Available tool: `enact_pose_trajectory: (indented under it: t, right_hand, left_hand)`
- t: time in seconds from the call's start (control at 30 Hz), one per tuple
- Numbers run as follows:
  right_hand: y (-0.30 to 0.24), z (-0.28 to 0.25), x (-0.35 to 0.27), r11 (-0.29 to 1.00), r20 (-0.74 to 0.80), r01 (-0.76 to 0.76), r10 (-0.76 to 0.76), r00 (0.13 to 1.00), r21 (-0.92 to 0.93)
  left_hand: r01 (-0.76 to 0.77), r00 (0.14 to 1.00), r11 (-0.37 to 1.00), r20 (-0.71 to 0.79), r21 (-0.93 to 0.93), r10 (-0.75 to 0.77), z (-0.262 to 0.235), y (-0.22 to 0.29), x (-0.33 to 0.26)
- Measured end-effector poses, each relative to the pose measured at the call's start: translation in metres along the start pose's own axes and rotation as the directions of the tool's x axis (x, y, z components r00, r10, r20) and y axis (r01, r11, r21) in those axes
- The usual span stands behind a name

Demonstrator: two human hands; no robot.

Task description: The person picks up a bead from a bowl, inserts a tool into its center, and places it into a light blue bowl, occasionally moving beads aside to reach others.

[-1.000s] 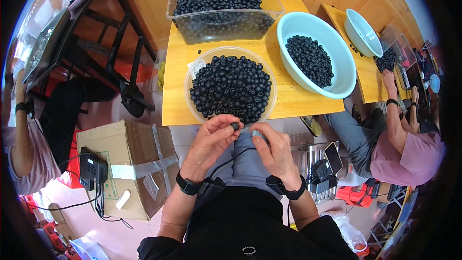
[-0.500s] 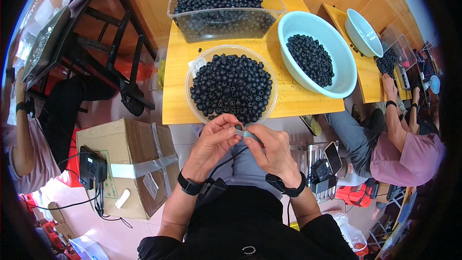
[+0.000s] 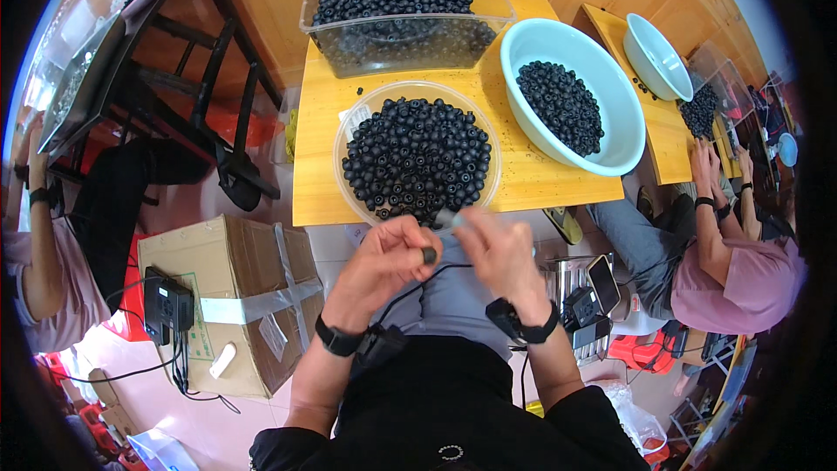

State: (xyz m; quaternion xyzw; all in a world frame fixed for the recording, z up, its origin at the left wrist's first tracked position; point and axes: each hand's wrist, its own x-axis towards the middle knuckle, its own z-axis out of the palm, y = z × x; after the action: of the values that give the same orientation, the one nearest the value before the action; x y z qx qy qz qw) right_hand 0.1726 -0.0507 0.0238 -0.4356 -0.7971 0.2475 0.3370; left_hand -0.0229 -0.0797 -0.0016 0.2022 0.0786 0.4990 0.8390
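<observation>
My left hand (image 3: 388,260) pinches one small black round piece (image 3: 429,255) between thumb and fingertips, just in front of the table edge. To its right, my right hand (image 3: 501,253) is smeared by motion, with a short grey flat tool (image 3: 449,218) sticking out from its fingers toward the bowl. The tool's exact kind is not clear. Right beyond both hands, a clear round plastic bowl (image 3: 494,183) is heaped with black round pieces (image 3: 414,153) with holes, the same sort as the held one.
Behind the bowl stands a clear rectangular bin (image 3: 384,59) of black pieces. A light blue basin (image 3: 610,135) with more sits to the right on the yellow wooden table (image 3: 314,187). A taped cardboard box (image 3: 200,244) is at left. Co-workers sit on both sides.
The two hands have moved apart. My right hand has drawn the grey tool away from the black piece and lifted it toward the bowl. My left hand keeps the piece.
</observation>
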Motion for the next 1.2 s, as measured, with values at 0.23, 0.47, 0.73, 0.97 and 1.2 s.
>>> enact_pose_trajectory:
  t: [0.23, 0.47, 0.73, 0.97, 1.2]
  right_hand:
    - [-0.002, -0.016, -0.009, 0.991, -0.023, -0.133, 0.133, 0.991, -0.012]
    - [-0.030, -0.010, -0.008, 0.997, 0.059, -0.016, 0.011, 0.998, 0.072]
    - [-0.031, -0.004, -0.006, 0.995, 0.057, 0.082, -0.085, 0.995, 0.056]
    - [-0.032, -0.004, -0.006, 0.996, 0.047, 0.069, -0.072, 0.996, 0.061]
    - [-0.024, -0.005, -0.006, 1.000, 0.068, -0.011, 0.010, 0.998, 0.009]
  left_hand:
    - [-0.046, 0.986, 0.999, -0.156, 0.026, 0.050, -0.002, 0.002, 0.001]
    - [-0.058, 0.976, 0.998, -0.213, -0.020, 0.053, -0.004, -0.003, 0.001]
    - [-0.042, 0.980, 0.998, -0.196, -0.040, 0.033, -0.005, -0.006, 0.000]
    - [-0.039, 0.980, 0.998, -0.198, -0.043, 0.029, -0.007, -0.005, -0.002]
    - [0.002, 0.988, 0.999, -0.156, -0.037, -0.008, -0.012, -0.005, -0.005]
